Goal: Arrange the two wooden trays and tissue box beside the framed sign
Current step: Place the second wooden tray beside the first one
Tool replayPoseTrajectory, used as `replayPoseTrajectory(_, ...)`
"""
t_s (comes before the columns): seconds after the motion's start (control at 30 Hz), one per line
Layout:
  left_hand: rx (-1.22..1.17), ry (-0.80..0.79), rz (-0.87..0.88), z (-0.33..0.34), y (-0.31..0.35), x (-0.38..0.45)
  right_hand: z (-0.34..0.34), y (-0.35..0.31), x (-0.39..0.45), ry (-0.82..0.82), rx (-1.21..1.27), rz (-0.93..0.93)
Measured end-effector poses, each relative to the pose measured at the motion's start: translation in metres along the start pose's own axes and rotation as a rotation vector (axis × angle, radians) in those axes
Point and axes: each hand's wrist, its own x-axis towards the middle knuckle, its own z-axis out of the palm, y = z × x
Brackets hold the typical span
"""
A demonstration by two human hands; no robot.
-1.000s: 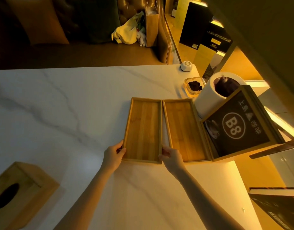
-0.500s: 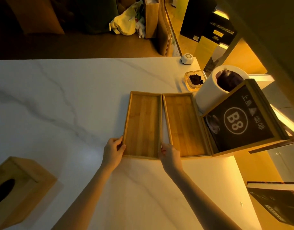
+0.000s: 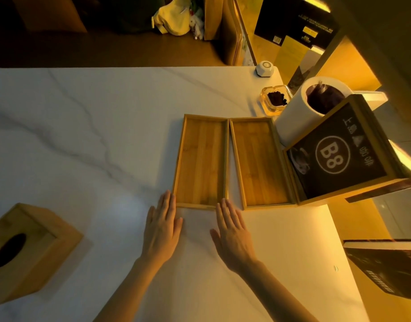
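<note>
Two empty wooden trays lie side by side on the white marble table (image 3: 83, 135). The left tray (image 3: 202, 161) almost touches the right tray (image 3: 260, 161), which sits against the framed sign (image 3: 334, 152), a wooden frame with a black "B8" panel. My left hand (image 3: 162, 226) lies flat and open just below the left tray's near left corner. My right hand (image 3: 232, 233) is flat and open below its near right corner. Neither hand holds anything. The wooden tissue box (image 3: 25, 249), with a dark oval slot, stands far off at the lower left.
Behind the sign stands a white cylinder container (image 3: 302, 112), a glass ashtray (image 3: 274, 98) and a small white device (image 3: 265, 69). A dark book (image 3: 385, 268) lies at the table's right edge. The table's far edge borders a dark seating area.
Both hands have let go of the left tray's near corners and drawn back toward me, fingers now spread flat. The tray stays beside the right tray.
</note>
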Motion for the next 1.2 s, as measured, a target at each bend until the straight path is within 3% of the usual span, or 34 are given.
replayPoseTrajectory(0.17,-0.024,0.007,-0.004,0.005,0.004,0.001,-0.002,0.002,-0.002,-0.060,-0.064,0.057)
replayPoseTrajectory(1.2,-0.071,-0.007,0.075,0.020,0.027,-0.014,0.005,0.043,-0.013,0.067,-0.120,0.001)
